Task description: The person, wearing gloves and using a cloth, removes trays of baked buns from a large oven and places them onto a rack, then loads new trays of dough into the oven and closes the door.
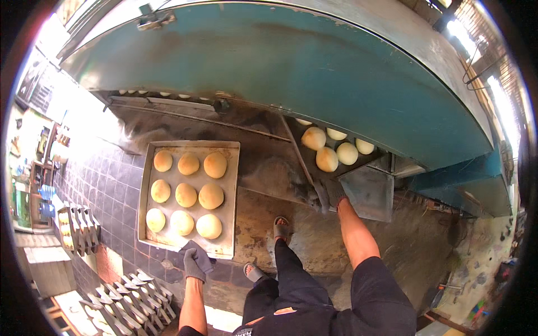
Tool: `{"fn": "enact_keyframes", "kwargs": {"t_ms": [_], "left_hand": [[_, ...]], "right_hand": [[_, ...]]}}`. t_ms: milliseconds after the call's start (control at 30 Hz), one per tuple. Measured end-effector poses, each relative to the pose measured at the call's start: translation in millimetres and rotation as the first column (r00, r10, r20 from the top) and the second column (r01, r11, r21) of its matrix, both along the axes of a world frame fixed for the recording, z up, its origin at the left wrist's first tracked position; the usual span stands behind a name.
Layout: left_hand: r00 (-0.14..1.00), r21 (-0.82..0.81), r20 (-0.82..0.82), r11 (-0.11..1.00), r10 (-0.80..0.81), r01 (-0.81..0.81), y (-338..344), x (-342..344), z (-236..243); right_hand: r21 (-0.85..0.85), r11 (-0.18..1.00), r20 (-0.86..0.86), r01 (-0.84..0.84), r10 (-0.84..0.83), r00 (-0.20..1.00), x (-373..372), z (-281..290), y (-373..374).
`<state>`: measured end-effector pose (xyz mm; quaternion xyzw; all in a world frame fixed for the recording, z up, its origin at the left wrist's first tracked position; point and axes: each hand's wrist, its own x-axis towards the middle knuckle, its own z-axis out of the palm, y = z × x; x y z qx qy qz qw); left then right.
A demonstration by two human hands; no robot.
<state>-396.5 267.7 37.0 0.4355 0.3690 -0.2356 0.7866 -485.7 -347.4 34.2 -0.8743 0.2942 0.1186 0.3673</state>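
My left hand (194,265), in a grey knitted glove, is closed on the near edge of a light metal baking tray (230,213) through a folded dark cloth (203,259). Rows of round golden-brown buns (186,195) sit on that tray, spaced apart. On the right, my right hand (332,193), also gloved in dark grey, is closed at the near corner of a dark baking tray (301,159). Paler buns (327,159) stand on this one, some browned on one side. Its far part is hidden under the blue-green oven front. The right fingers are partly hidden.
The blue-green oven (280,61) spans the far side; another tray of buns (162,96) shows inside at left. A lowered metal oven door (367,193) lies beside my right hand. Racks of stacked trays (129,302) stand at lower left. My feet are on a worn floor (252,224).
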Motion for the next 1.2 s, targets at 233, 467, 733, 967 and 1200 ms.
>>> {"fn": "enact_keyframes", "kwargs": {"t_ms": [233, 467, 733, 967, 1200], "left_hand": [[0.997, 0.022, -0.023, 0.997, -0.070, 0.071, 3, 4, 7], [0.999, 0.159, 0.020, 0.987, -0.030, 0.026, 11, -9, 5], [1.000, 0.261, 0.009, 0.965, 0.019, -0.021, -30, -26, 27], [0.999, 0.191, -0.024, 0.981, -0.031, 0.035, -71, -40, 38], [0.981, -0.052, -0.034, 0.981, -0.189, 0.187, -177, -111, -7]], "right_hand": [[-0.095, 0.994, -0.247, -0.062, 0.037, 0.968, 6, 12, -46], [-0.194, 0.980, -0.167, -0.053, 0.020, 0.986, 119, 1, -91], [-0.247, 0.969, -0.138, -0.013, -0.022, 0.990, 203, 1, -122], [-0.153, 0.968, 0.311, 0.197, -0.142, 0.940, 190, 15, -103], [0.138, 0.985, 0.658, 0.103, -0.169, 0.733, -29, 90, 4]]}}
